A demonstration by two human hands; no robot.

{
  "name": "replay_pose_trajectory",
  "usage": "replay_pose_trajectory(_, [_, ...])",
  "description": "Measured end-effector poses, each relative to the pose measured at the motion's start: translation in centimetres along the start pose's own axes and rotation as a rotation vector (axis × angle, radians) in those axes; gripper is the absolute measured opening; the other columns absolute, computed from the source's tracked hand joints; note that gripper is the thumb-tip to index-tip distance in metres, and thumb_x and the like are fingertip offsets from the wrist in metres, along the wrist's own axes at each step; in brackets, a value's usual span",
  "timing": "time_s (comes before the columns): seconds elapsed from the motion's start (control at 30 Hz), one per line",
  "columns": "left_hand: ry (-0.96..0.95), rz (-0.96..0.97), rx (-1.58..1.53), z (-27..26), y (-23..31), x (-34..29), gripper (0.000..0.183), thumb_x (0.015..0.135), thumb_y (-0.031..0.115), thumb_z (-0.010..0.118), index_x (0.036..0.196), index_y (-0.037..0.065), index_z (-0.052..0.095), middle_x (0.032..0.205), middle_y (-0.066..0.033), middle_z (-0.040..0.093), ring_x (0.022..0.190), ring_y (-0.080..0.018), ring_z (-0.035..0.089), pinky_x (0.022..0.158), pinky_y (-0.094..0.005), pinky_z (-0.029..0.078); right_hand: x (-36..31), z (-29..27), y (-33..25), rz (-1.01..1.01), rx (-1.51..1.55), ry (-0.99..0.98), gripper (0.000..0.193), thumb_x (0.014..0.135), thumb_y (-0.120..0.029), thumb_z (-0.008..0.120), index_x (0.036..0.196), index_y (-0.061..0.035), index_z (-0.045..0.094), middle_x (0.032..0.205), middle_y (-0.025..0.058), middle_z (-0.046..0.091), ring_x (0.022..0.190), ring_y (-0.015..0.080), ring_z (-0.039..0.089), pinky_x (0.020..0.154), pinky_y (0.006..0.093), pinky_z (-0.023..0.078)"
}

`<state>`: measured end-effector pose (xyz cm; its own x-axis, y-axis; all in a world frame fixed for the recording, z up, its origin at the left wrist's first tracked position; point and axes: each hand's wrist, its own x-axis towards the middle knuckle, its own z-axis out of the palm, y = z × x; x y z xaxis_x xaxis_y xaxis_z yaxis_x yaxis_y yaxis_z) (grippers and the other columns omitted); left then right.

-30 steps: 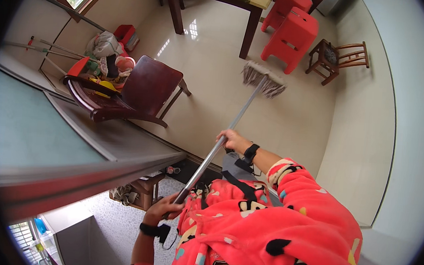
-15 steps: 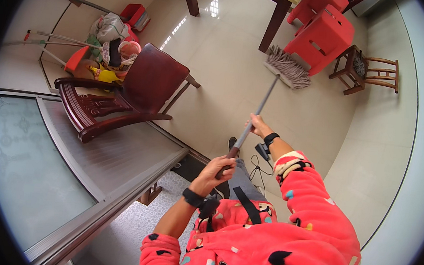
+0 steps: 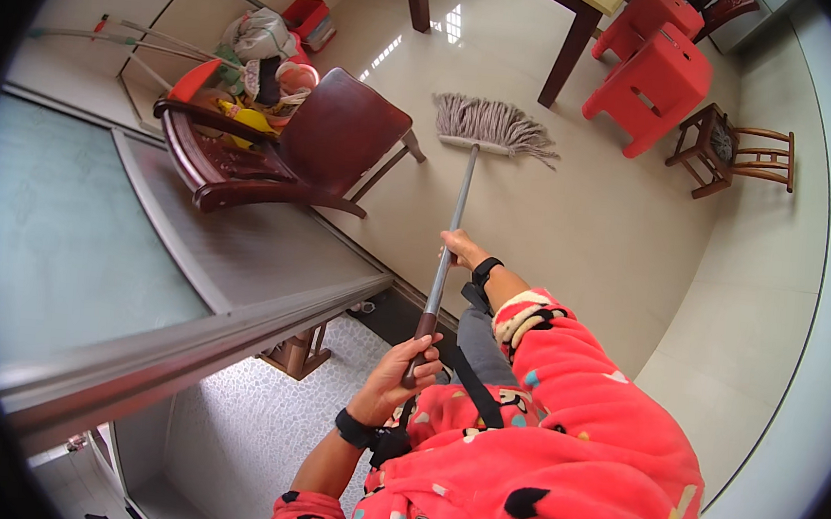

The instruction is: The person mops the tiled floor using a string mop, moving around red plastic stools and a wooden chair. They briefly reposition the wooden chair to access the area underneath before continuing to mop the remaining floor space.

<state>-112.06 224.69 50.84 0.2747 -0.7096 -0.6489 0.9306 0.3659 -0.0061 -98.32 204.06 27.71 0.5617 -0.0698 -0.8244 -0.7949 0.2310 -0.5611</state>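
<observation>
A mop (image 3: pixel 461 200) with a grey metal pole and a brown grip reaches away from me across the floor. Its grey string head lies spread on the beige tiles, right of the dark red chair. Low on the pole, my left hand (image 3: pixel 396 373) is wrapped round the brown grip. Farther up, my right hand (image 3: pixel 461 248) closes round the metal part. Both wrists carry black straps, and red patterned sleeves cover my forearms.
Close to the mop head on the left stands a dark red wooden chair (image 3: pixel 344 137). Red plastic stools (image 3: pixel 655 88) and a small wooden chair (image 3: pixel 733 154) are at the right, near a table leg (image 3: pixel 568 57). A frosted sliding door (image 3: pixel 85 243) fills the left, with buckets and bags (image 3: pixel 262 38) behind the chair.
The mop head has swept left across the floor, away from the red stools. My right hand has moved left with the pole, while my left hand has come slightly down and left.
</observation>
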Motion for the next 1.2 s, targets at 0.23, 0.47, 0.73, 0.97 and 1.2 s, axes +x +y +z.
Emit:
replay_pose_trajectory(0.23, [0.029,-0.097,0.034,-1.7,-2.8,-11.6,0.022,0.094,0.016,0.044,0.11,0.0,0.044,0.073,0.0011,0.039,0.054,-0.0043,0.035,0.045,-0.0178,0.029,-5.9,3.7,8.8,0.036,0.029,-0.11,0.019,0.079,-0.024,0.054,0.085,-0.0069,0.048,0.066,0.0064,0.052,0.052,0.0215,0.055,0.053,0.0392,0.052])
replay_pose_trajectory(0.47, [0.15,-0.023,0.425,0.0,-3.9,-23.5,0.036,0.092,0.011,0.044,0.12,-0.01,0.04,0.08,0.0007,0.044,0.059,-0.0023,0.036,0.05,-0.0156,0.03,-12.0,6.0,15.5,0.429,0.251,-0.195,0.014,0.069,-0.017,0.066,0.064,-0.0102,0.055,0.061,0.0045,0.059,0.056,0.0192,0.061,0.06,0.0342,0.054])
replay_pose_trajectory(0.73, [0.095,-0.208,0.467,2.8,-0.4,-28.4,0.051,0.081,0.012,0.053,0.122,-0.012,0.033,0.077,-0.0039,0.043,0.05,-0.005,0.037,0.042,-0.0172,0.029,-20.3,4.0,14.1,0.401,0.511,-0.406,0.011,0.077,-0.012,0.066,0.075,-0.0082,0.056,0.074,0.0046,0.061,0.069,0.0207,0.062,0.069,0.0359,0.054])
replay_pose_trajectory(0.97, [-0.081,-0.14,0.542,3.1,0.5,-22.8,0.06,0.077,0.014,0.055,0.125,-0.013,0.031,0.071,-0.0014,0.038,0.047,-0.0042,0.034,0.039,-0.0169,0.025,-20.8,-2.1,6.8,-0.054,0.553,-0.16,0.01,0.079,-0.012,0.064,0.077,-0.0071,0.055,0.069,0.0038,0.058,0.064,0.0186,0.06,0.062,0.0394,0.053])
replay_pose_trajectory(1.2, [-0.109,-0.265,0.376,0.9,1.4,-8.0,0.04,0.09,0.015,0.05,0.126,0.001,0.039,0.077,-0.001,0.044,0.054,-0.0063,0.038,0.045,-0.0181,0.028,-11.2,-8.0,4.4,-0.034,0.924,0.027,0.031,0.092,-0.031,0.045,0.082,-0.0014,0.049,0.068,0.0114,0.054,0.07,0.029,0.06,0.064,0.0449,0.053])
